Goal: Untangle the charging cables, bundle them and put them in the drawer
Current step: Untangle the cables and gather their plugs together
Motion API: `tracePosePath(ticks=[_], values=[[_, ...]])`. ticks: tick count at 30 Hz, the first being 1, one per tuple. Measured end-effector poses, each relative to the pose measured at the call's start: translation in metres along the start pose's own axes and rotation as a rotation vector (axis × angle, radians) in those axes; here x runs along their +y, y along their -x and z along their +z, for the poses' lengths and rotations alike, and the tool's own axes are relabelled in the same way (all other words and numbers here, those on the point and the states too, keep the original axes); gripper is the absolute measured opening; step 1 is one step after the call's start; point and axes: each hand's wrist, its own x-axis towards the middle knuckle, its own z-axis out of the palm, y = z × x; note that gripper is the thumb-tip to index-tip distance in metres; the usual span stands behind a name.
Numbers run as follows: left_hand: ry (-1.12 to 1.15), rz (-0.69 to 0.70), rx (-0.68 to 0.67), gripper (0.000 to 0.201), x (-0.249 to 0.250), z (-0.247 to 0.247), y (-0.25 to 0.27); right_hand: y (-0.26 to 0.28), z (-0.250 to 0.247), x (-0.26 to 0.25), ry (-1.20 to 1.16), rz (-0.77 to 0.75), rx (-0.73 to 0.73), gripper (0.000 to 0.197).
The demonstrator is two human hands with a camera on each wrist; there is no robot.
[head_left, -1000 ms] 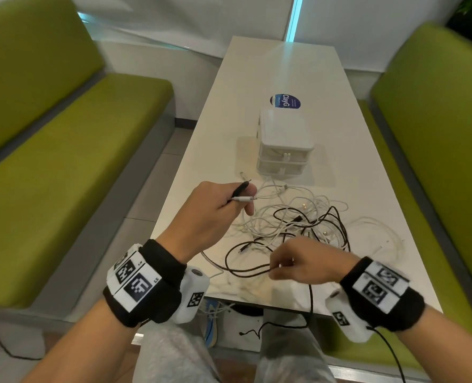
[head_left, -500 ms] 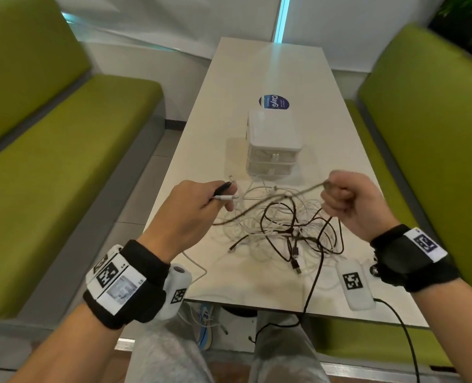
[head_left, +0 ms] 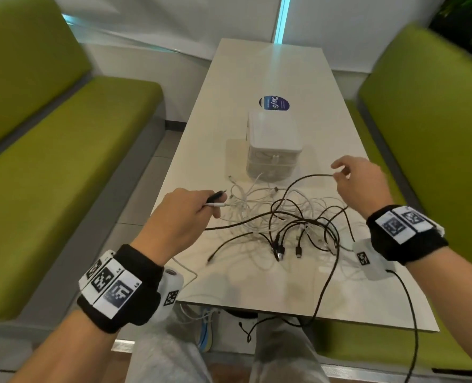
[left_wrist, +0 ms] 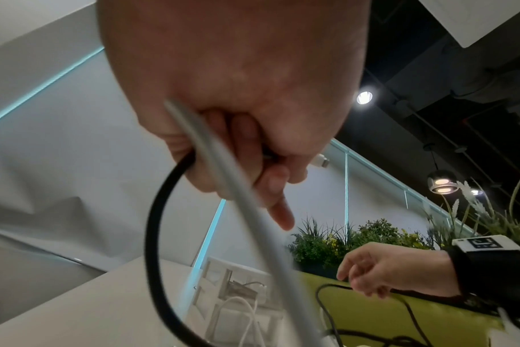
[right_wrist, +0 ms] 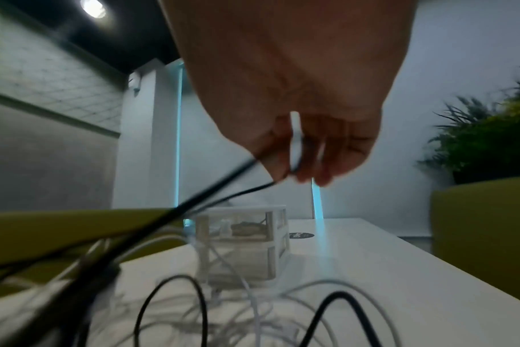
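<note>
Room: a white wall with a lit cyan strip stands behind a long white table, with 2 green benches along its left and right edges.
Table: its near edge is closest to the person, whose grey-trousered knees show below it.
Drawer unit: a small white box with stacked drawers, on the table's centre line about midway along it; the drawers look closed, with something pale inside the upper one.
Sticker: a round dark blue label lying flat just beyond the drawer unit.
Cable tangle: black and white charging cables heaped in loose loops between the drawer unit and the near edge; 1 black strand hangs over the near edge.
Left hand: raised over the left edge, fingers curled, pinching 2 cable ends, 1 black plug and 1 white plug; both cords run back into the tangle.
Right hand: lifted above the right part of the tangle, fingertips pinching a black cable that arches up from the heap.
Wrists: each wears a black band with printed square markers and a white camera block.
</note>
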Motion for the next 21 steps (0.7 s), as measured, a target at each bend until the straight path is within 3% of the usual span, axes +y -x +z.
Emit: tracePosePath(ticks=[2, 4, 8, 10, 13, 18, 21], values=[[-0.01, 0.001, -0.017, 0.027, 0.0, 0.003, 0.0, 0.015, 0.006, -0.004, 0.103, -0.054, 0.002, 0.024], [-0.022, 0.019, -0.025, 0.026, 0.0, 0.009, -0.002, 0.032, 0.008, -0.01, 0.062, -0.104, -0.016, 0.02], [-0.07, 0.123, 0.019, 0.018, 0.004, 0.025, -0.007, 0.062, 0.004, -0.018, -0.063, -0.069, -0.196, 0.024], [-0.036, 0.189, 0.032, 0.016, 0.013, 0.033, -0.009, 0.064, 0.004, -0.017, -0.114, -0.074, -0.363, 0.021], [-0.068, 0.274, -0.065, 0.021, 0.029, 0.054, -0.014, 0.062, 0.006, -0.017, -0.302, 0.011, -0.544, 0.032], [-0.261, 0.346, -0.301, 0.035, 0.051, 0.101, -0.026, 0.059, 0.007, -0.017, -0.613, 0.054, -0.562, 0.042], [-0.391, 0.363, -0.338, 0.032, 0.059, 0.115, -0.03, 0.057, 0.002, -0.015, -0.701, 0.061, -0.565, 0.045]])
